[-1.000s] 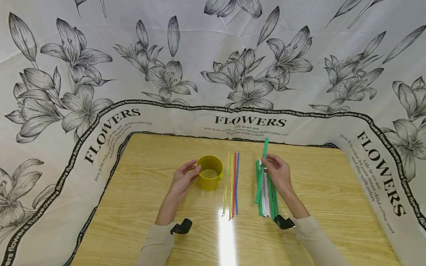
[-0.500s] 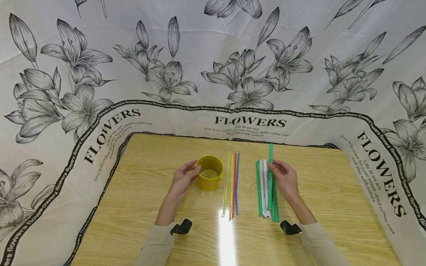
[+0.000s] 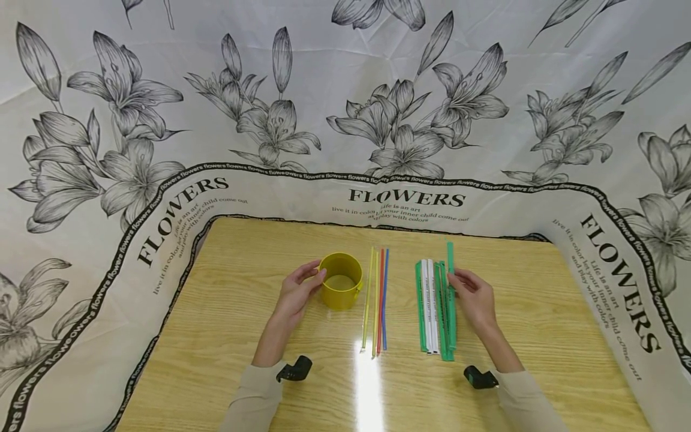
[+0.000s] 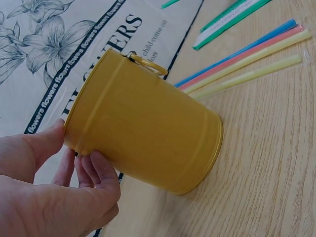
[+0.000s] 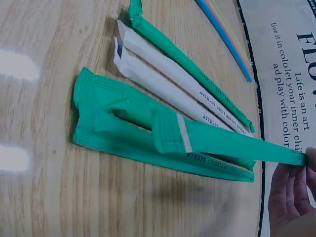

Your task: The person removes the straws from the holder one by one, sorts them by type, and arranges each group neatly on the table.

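Observation:
My left hand [image 3: 296, 291] holds a small yellow metal bucket [image 3: 339, 298] by its rim. The left wrist view shows the thumb on the rim, fingers against the outer wall and a small handle [image 4: 150, 65] on the far side. My right hand [image 3: 476, 301] pinches a green paper-wrapped straw [image 5: 222, 142] near its far end. In the right wrist view, this straw slants over other wrapped straws: two white ones [image 5: 163, 81], with a green one [image 5: 173, 52] on one side and further green ones [image 5: 143, 150] on the other.
Between bucket and wrapped straws lie yellow straws [image 3: 368, 300], a red straw [image 3: 381, 300] and a blue straw [image 3: 385, 300], side by side. Everything rests on a wooden table [image 3: 227, 336]. Flower-printed cloth [image 3: 302, 198] hangs around its back and sides.
My right hand has moved rightward and slightly nearer with the green wrapped straw, from across the row to its right edge. The left hand and bucket have stayed put.

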